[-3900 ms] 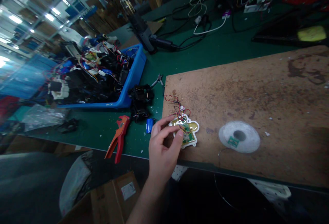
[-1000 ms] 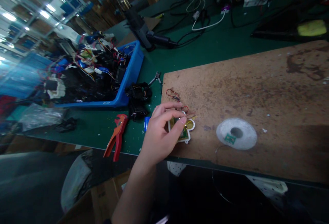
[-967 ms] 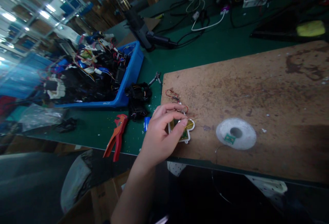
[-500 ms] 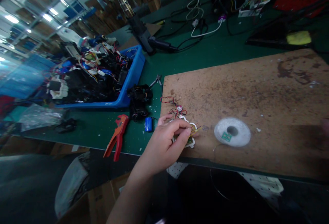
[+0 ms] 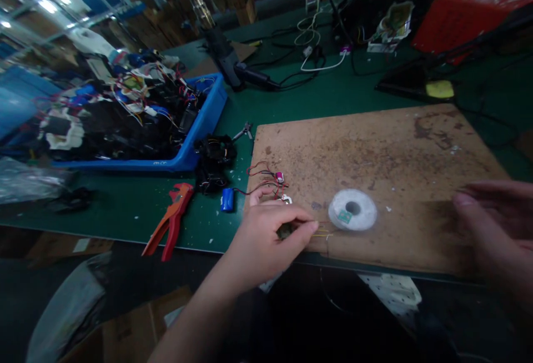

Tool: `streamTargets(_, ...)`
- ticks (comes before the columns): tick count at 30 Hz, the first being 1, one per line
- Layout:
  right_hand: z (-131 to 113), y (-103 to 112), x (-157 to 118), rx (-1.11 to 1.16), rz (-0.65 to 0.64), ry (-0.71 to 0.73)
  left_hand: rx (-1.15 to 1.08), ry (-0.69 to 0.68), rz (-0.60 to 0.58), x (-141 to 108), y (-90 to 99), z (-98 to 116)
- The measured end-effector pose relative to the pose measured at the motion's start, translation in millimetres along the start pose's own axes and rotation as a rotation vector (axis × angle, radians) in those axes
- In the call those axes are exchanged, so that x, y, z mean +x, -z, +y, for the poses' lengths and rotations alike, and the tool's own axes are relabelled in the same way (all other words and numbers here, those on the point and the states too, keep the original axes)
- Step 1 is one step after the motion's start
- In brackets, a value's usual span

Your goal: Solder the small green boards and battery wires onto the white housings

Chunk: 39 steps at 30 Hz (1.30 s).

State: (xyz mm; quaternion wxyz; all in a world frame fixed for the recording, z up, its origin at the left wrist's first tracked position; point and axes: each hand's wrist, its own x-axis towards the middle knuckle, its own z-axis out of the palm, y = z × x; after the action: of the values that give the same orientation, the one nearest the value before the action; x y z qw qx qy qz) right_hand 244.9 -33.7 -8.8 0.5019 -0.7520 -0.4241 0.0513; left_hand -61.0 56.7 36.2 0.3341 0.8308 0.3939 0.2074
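Note:
My left hand [image 5: 272, 235] is closed in a pinch on thin red and yellow wires [image 5: 322, 234], whose ends stick out past the fingertips to the right. Under that palm lies a small circuit board [image 5: 285, 231] with a white frame [image 5: 286, 199], mostly hidden. Red and black leads run from there to a small pink-and-white part [image 5: 279, 177] and a blue cylindrical battery [image 5: 227, 200]. At the right edge my right hand [image 5: 493, 224], somewhat blurred, has its fingers stretched out and nothing visible in them. Between the hands rests a white spool [image 5: 353, 210] with a green label.
A stained wooden board [image 5: 375, 146] lies on the green bench [image 5: 200, 230]. To the left are a red-orange cutter [image 5: 170, 221], black plastic parts [image 5: 214, 160], small pliers [image 5: 245, 131] and a blue crate [image 5: 208, 124] of wired parts. Behind stand a heat gun [image 5: 227, 55], cables and a red box [image 5: 462, 16].
My right hand has come further into view from the right. The left hand still pinches the wires, which now point more level to the right. The view has shifted.

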Motion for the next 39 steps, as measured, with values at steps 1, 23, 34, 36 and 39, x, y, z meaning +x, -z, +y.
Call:
streamTargets(1,-5.8,0.3,-0.3,0.005,-0.023,0.012,0.018,-0.012,0.021,-2.3,-3.4,3.6)
streamTargets(23,-48.2,-50.3,16.2,0.213,-0.851,0.488,-0.071,-0.051,0.151,-12.5,-27.6,20.9)
streamTargets(34,-48.6,-50.8,11.0,0.307,-0.824,0.356,-0.106,-0.017,0.279,-7.6,-39.0,16.6)
streamTargets(36,-46.7,-47.9,15.3,0.337,-0.749,0.277,-0.116,-0.003,0.274,-7.4,-39.8,17.1)
streamTargets(39,-38.4,-41.4,37.1,0.354,-0.556,0.108,-0.133,0.000,0.246,-5.5,-39.6,16.9)
